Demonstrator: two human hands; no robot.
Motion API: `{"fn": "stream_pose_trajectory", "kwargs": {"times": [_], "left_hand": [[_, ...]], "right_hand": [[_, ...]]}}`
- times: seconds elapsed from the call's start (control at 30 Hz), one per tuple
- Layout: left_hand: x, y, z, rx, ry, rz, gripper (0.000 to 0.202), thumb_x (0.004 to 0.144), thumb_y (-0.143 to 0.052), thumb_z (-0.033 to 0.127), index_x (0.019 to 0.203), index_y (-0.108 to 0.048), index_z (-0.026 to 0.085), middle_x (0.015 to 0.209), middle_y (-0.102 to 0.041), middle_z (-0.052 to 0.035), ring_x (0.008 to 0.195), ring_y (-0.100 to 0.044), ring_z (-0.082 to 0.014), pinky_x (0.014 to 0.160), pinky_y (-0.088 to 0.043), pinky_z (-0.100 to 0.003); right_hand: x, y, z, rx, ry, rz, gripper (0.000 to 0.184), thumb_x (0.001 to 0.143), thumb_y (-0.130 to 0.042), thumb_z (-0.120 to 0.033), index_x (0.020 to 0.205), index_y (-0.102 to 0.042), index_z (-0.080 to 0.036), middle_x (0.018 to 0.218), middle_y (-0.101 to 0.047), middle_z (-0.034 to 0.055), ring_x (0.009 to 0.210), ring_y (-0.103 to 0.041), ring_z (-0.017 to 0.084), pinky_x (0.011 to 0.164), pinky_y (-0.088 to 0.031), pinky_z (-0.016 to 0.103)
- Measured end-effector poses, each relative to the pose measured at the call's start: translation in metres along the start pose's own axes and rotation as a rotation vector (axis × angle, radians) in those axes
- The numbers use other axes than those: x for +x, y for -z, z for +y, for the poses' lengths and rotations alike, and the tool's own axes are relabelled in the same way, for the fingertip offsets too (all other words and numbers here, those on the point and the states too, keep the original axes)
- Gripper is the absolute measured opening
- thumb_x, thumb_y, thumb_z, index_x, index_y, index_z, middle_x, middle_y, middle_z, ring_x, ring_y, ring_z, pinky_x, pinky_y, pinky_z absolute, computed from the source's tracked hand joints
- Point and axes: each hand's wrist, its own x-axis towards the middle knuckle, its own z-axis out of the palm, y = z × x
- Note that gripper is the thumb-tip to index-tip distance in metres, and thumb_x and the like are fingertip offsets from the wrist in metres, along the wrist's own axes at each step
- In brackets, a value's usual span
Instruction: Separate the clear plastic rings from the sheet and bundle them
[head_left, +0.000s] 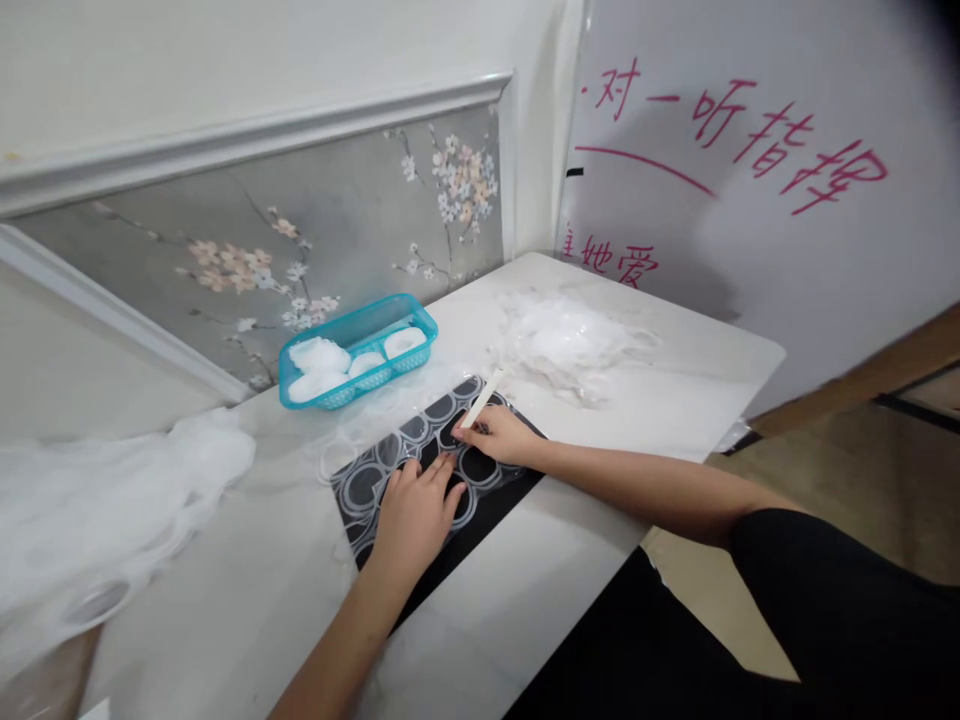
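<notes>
A black mat or sheet (504, 502) lies at an angle on the table, much of it covered with pale, translucent rings (364, 488) of several sizes. My left hand (415, 515) rests on it palm down, its fingers stretched over the rings. Pinched between the thumb and fingers of my right hand (504, 436) is a flat, cream-white stick (484, 396), tilted up toward the far side. The right hand is low over the mat's right half, near the left fingertips. Both hands hide some of the rings.
On the white table (679, 385), a teal plastic basket (352, 325) by the wall holds white rounds (405, 343). Thin whitish, see-through material is heaped at the far right (562, 335); a larger white pile (112, 520) lies at left. A whiteboard (787, 270) stands behind.
</notes>
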Motion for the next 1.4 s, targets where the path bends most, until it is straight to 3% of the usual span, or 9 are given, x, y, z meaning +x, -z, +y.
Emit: {"fn": "stream_pose_trajectory", "kwargs": {"times": [0.57, 0.73, 0.83, 0.9, 1.0, 1.03, 1.13, 1.23, 1.4], "left_hand": [[0.005, -0.003, -0.012, -0.104, -0.026, 0.0, 0.033, 0.093, -0.046, 0.039, 0.112, -0.068, 0.025, 0.127, -0.061, -0.0012, 0.098, -0.053, -0.0273, 0.08, -0.044, -0.042], [0.004, 0.003, -0.002, -0.075, -0.075, -0.005, 0.034, 0.094, -0.042, 0.034, 0.112, -0.067, 0.017, 0.116, -0.067, -0.0057, 0.093, -0.054, -0.026, 0.078, -0.041, -0.04], [0.006, 0.006, 0.003, -0.024, -0.071, -0.002, 0.034, 0.095, -0.038, 0.026, 0.103, -0.07, 0.015, 0.103, -0.071, -0.0086, 0.091, -0.055, -0.0268, 0.078, -0.039, -0.041], [0.007, 0.006, 0.003, -0.012, -0.064, 0.009, 0.034, 0.095, -0.038, 0.024, 0.103, -0.07, 0.015, 0.106, -0.07, -0.0095, 0.094, -0.054, -0.0275, 0.079, -0.038, -0.041], [0.008, 0.007, 0.0, -0.057, -0.062, -0.001, 0.032, 0.094, -0.042, 0.027, 0.107, -0.07, 0.017, 0.113, -0.068, -0.0073, 0.097, -0.053, -0.0269, 0.079, -0.038, -0.04], [0.008, 0.006, -0.001, -0.079, -0.058, -0.004, 0.031, 0.093, -0.044, 0.031, 0.105, -0.071, 0.019, 0.112, -0.069, -0.0063, 0.096, -0.053, -0.0267, 0.078, -0.039, -0.04], [0.01, 0.007, 0.001, -0.126, -0.011, 0.051, 0.036, 0.093, -0.044, 0.041, 0.092, -0.073, 0.02, 0.105, -0.071, -0.0057, 0.092, -0.052, -0.0254, 0.079, -0.039, -0.04], [0.016, 0.007, 0.011, -0.149, -0.007, 0.147, 0.04, 0.095, -0.039, 0.044, 0.106, -0.069, 0.019, 0.114, -0.068, -0.0056, 0.095, -0.052, -0.0248, 0.084, -0.04, -0.04], [0.033, 0.005, 0.023, -0.131, -0.048, 0.08, 0.05, 0.094, -0.037, 0.051, 0.13, -0.055, 0.022, 0.133, -0.057, -0.0044, 0.104, -0.05, -0.0289, 0.088, -0.04, -0.044]], "right_hand": [[-0.003, 0.001, -0.003, -0.08, 0.024, -0.061, 0.021, 0.088, -0.055, -0.029, 0.095, -0.071, -0.019, 0.091, -0.074, 0.0037, 0.082, -0.067, 0.017, 0.075, -0.047, 0.025], [-0.016, -0.005, -0.009, -0.416, 0.243, -0.145, 0.026, 0.093, -0.045, -0.025, 0.102, -0.069, -0.02, 0.098, -0.072, 0.0056, 0.09, -0.064, 0.019, 0.075, -0.046, 0.026], [-0.001, 0.009, -0.013, -0.631, 0.316, -0.235, 0.026, 0.09, -0.048, -0.023, 0.107, -0.067, -0.02, 0.087, -0.071, 0.0083, 0.086, -0.063, 0.022, 0.064, -0.044, 0.026], [0.023, 0.033, -0.01, -0.665, 0.251, -0.091, 0.026, 0.089, -0.047, -0.022, 0.105, -0.067, -0.018, 0.087, -0.07, 0.0103, 0.084, -0.063, 0.023, 0.065, -0.045, 0.028], [0.055, 0.07, 0.0, -0.515, -0.031, 0.486, 0.035, 0.094, -0.035, -0.022, 0.098, -0.068, -0.014, 0.096, -0.07, 0.0126, 0.087, -0.064, 0.023, 0.075, -0.046, 0.031], [0.058, 0.078, 0.004, -0.44, -0.044, 0.565, 0.036, 0.094, -0.035, -0.024, 0.094, -0.069, -0.013, 0.098, -0.071, 0.012, 0.088, -0.065, 0.023, 0.077, -0.046, 0.032], [0.04, 0.079, 0.015, -0.255, 0.012, 0.352, 0.03, 0.091, -0.046, -0.03, 0.082, -0.07, -0.015, 0.093, -0.073, 0.0073, 0.082, -0.066, 0.021, 0.074, -0.047, 0.029], [0.008, 0.06, 0.019, -0.09, 0.011, 0.103, 0.031, 0.088, -0.051, -0.035, 0.073, -0.07, -0.016, 0.092, -0.073, 0.0049, 0.079, -0.066, 0.019, 0.07, -0.047, 0.026], [-0.006, 0.043, 0.018, 0.07, -0.005, 0.002, 0.031, 0.088, -0.052, -0.037, 0.075, -0.071, -0.016, 0.096, -0.073, 0.0044, 0.082, -0.067, 0.019, 0.072, -0.048, 0.025]]}}
